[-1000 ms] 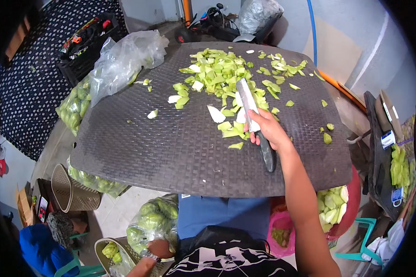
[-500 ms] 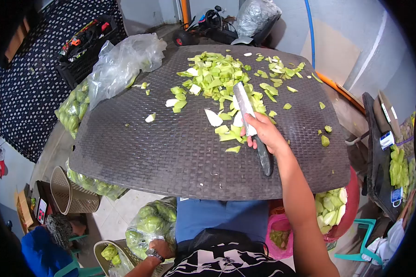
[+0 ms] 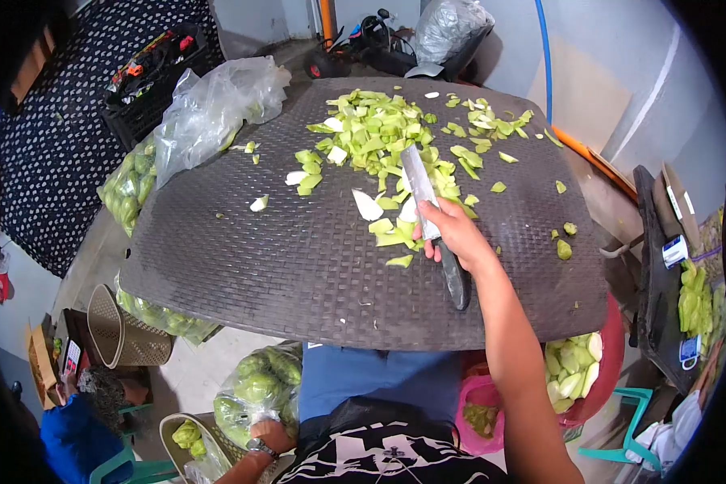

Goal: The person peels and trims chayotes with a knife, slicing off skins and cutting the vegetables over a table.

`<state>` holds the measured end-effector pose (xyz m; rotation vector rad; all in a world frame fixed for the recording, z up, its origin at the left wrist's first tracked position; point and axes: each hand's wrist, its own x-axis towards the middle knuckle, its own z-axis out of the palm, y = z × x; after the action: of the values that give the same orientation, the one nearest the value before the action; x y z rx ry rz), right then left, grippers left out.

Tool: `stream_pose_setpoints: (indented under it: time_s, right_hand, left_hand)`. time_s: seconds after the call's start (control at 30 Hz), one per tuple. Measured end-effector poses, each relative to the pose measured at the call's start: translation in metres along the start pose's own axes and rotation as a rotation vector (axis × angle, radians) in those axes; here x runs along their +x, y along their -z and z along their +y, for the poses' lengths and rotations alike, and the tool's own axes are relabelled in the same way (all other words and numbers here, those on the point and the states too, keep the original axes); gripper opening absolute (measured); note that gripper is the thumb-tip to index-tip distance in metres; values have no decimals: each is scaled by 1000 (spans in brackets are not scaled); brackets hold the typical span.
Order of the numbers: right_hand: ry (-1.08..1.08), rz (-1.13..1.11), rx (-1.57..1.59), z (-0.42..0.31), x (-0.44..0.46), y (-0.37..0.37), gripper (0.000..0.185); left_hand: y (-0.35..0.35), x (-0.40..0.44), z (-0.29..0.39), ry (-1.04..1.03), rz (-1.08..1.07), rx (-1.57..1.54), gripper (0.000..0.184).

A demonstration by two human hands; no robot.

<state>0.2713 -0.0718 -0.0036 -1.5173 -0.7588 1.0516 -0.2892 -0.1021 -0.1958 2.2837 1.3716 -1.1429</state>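
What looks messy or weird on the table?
The green scraps: most lie in a loose heap, but others are strewn across the table. A few bits sit off by themselves near its right side, which looks untidy.

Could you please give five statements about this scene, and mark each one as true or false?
1. Green trimmings lie scattered on the table. True.
2. The left hand holds the knife. False: the right hand holds it.
3. The left hand is at a clear plastic bag of green vegetables. True.
4. The knife's handle points away from the person. False: the blade does.
5. The basin at the lower right is blue. False: it is red.
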Motion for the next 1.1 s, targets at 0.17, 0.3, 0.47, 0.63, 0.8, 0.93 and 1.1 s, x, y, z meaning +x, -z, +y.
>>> stream_pose_setpoints:
  time_s: [0.17, 0.3, 0.47, 0.63, 0.8, 0.93, 1.1]
  right_hand:
    - [-25, 4, -17, -2, -2, -2, 37]
    - [-16, 1, -18, -4, -1, 0, 37]
    - [-13, -3, -14, -1, 2, 0, 39]
    - [-19, 1, 28, -1, -2, 2, 41]
    - [-40, -8, 47, -8, -4, 4, 43]
    - [-53, -21, 95, -9, -8, 7, 43]
    - [23, 3, 239, -21, -15, 12, 42]
  left_hand:
    - [-19, -6, 4, -19, 59, -9, 37]
    - [-22, 10, 13, -132, 15, 56, 29]
    - [-42, 20, 4, -115, 85, 18, 28]
    - [-17, 1, 2, -114, 109, -73, 29]
    - [48, -43, 4, -73, 206, -173, 60]
    - [107, -77, -11, -57, 179, -379, 68]
    - [139, -79, -101, -95, 98, -1310, 67]
